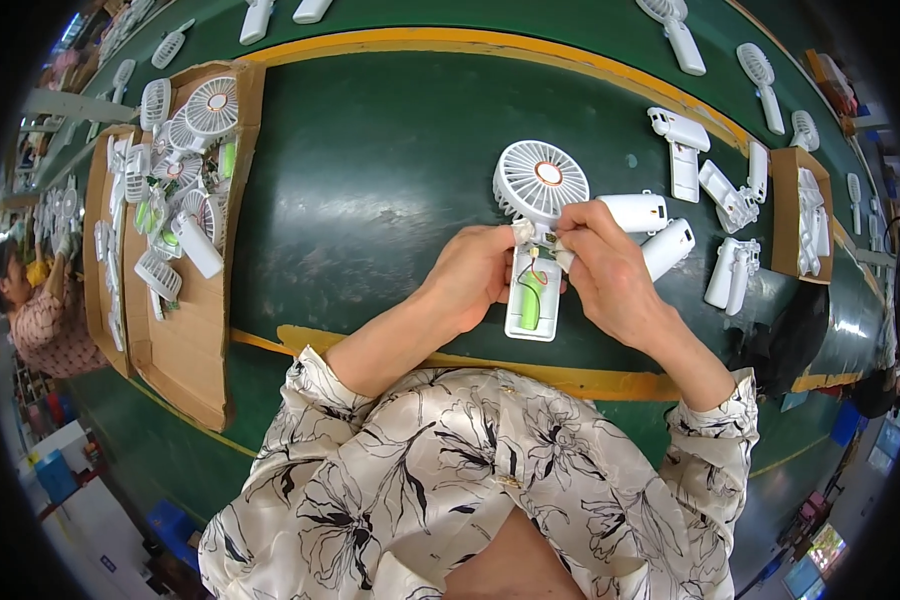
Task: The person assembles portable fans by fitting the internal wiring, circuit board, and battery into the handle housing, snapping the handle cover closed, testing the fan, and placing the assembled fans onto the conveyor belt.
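Note:
A white handheld fan [542, 182] with a round grille is in front of me, its head pointing away. Its handle [517, 325] lies open toward me, showing a green battery cell [531, 301] and thin red and black wires. My left hand [467, 277] is closed on the left side of the fan's neck, a white covering on a fingertip. With fingers pinched, my right hand [610, 268] works at the right of the neck, beside a small circuit board and a connector. Whatever lies between the right fingertips is too small to make out.
Loose white handle shells [668, 248] lie to the right, near a small cardboard box [785, 215] of white parts. On the left, a large cardboard box [185, 370] holds several fans. A belt with more fans [685, 50] runs behind. Another person [55, 315] sits at far left.

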`<state>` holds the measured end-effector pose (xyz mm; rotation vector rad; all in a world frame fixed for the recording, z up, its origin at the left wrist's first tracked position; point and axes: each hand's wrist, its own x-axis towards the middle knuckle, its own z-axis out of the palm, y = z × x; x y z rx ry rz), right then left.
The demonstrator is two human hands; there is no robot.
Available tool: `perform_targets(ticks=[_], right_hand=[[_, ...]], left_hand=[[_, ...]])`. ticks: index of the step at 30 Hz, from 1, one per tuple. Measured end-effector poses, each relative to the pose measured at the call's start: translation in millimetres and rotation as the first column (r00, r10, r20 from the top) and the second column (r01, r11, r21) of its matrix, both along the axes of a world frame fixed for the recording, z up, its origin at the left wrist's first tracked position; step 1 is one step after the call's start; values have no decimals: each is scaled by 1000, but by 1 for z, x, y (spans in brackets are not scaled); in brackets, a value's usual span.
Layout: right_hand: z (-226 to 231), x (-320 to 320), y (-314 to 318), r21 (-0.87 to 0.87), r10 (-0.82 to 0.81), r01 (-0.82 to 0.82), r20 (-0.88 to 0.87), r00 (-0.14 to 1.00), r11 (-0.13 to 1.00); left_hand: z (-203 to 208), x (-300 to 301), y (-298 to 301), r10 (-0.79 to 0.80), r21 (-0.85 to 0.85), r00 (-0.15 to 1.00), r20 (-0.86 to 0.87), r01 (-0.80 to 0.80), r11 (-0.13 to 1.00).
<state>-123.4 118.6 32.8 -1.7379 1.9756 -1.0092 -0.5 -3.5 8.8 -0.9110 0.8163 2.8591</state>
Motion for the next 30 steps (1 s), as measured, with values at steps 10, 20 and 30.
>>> perform_targets(ticks=[10, 20, 30], right_hand=[[-8, 7, 4, -19, 44, -48, -159, 986, 999], [-12, 15, 5, 23, 104, -104, -443, 891, 994], [-15, 15, 3, 76, 114, -89, -470, 875, 993]], left_hand=[[-6, 2, 2, -26, -47, 996, 91, 31, 998], [-14, 5, 5, -40, -79, 992, 122, 49, 996], [-19, 9, 6, -34, -102, 997, 67, 41, 994]])
